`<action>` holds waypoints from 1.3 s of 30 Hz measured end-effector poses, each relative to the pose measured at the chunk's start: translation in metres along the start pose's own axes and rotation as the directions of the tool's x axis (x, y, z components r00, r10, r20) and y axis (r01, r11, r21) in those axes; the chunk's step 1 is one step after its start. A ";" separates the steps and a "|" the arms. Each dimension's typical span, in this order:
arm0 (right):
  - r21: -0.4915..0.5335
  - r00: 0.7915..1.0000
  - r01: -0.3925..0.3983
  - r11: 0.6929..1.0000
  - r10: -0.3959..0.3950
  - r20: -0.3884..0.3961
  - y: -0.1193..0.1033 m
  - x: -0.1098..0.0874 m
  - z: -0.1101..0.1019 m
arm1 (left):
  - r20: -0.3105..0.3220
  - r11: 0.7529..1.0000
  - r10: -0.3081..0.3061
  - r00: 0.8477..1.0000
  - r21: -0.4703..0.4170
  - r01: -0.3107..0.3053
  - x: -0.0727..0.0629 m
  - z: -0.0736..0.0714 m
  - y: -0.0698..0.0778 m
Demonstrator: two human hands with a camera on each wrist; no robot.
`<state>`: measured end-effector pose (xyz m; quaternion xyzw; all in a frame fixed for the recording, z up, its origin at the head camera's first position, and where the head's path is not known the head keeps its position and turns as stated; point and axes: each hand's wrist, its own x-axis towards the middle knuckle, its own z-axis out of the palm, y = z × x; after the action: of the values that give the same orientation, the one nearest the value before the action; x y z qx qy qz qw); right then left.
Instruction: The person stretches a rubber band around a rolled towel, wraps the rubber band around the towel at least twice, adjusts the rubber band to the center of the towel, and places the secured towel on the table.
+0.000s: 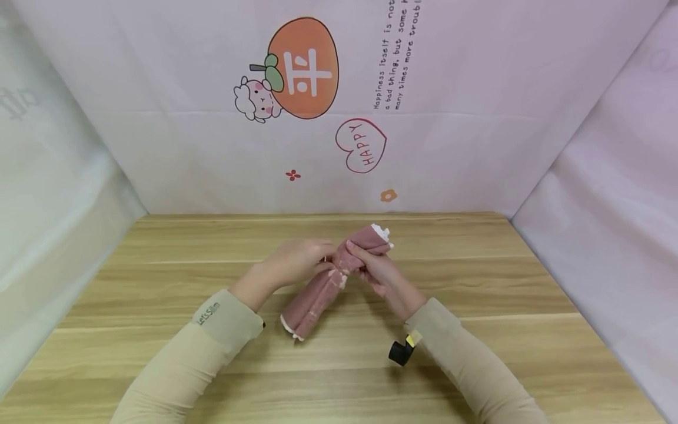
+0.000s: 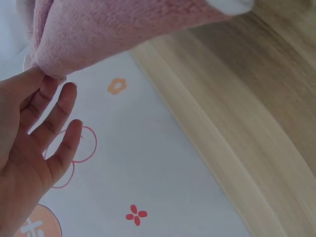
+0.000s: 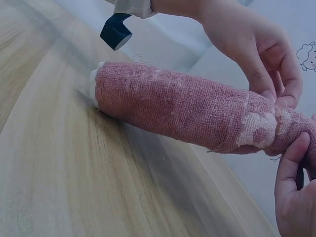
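A rolled pink towel (image 1: 309, 306) with white edges slants above the wooden table, narrowed at its middle like a bow. At that narrow part my left hand (image 1: 299, 262) pinches the cloth between thumb and forefinger; in the left wrist view the other fingers of this hand (image 2: 44, 138) spread away loosely. My right hand (image 1: 382, 275) grips the towel just beyond the middle, thumb lying on top. The right wrist view shows the towel's near half (image 3: 168, 108) at close range, with a pale patch and loose threads by the narrowing. What is inside the fold there is hidden by fingers.
The wooden table (image 1: 212, 353) ends at a white cloth backdrop (image 1: 212, 165) printed with a persimmon-like fruit, a heart and flowers. White cloth also hangs on both sides. A black wrist camera (image 1: 401, 353) sticks out from the right sleeve.
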<state>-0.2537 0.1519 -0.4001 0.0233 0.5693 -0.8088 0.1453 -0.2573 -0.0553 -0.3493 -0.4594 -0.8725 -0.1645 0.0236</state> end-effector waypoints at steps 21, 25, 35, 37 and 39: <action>-0.060 0.999 0.009 0.998 -0.011 -0.039 -0.012 0.001 -0.007 | 0.049 0.999 0.009 0.999 -0.032 -0.008 -0.008 0.002 -0.002; -0.060 0.999 -0.007 0.998 0.005 -0.038 -0.012 -0.001 -0.010 | 0.078 0.999 -0.022 0.997 -0.044 0.026 -0.012 0.004 -0.003; -0.066 1.000 -0.006 0.998 0.004 -0.025 -0.007 -0.003 -0.010 | 0.033 0.987 -0.102 0.994 -0.121 0.105 -0.012 0.013 -0.004; -0.055 0.999 -0.006 0.998 0.004 -0.039 -0.006 -0.002 -0.009 | 0.017 0.977 -0.130 0.991 -0.168 0.131 -0.011 0.014 -0.003; -0.038 0.998 -0.007 0.999 0.004 -0.058 -0.005 -0.002 -0.008 | -0.004 0.967 -0.150 0.989 -0.211 0.146 -0.011 0.014 -0.001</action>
<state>-0.2541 0.1615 -0.3975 0.0455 0.5886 -0.7964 0.1314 -0.2505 -0.0600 -0.3646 -0.3915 -0.8817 -0.2617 -0.0288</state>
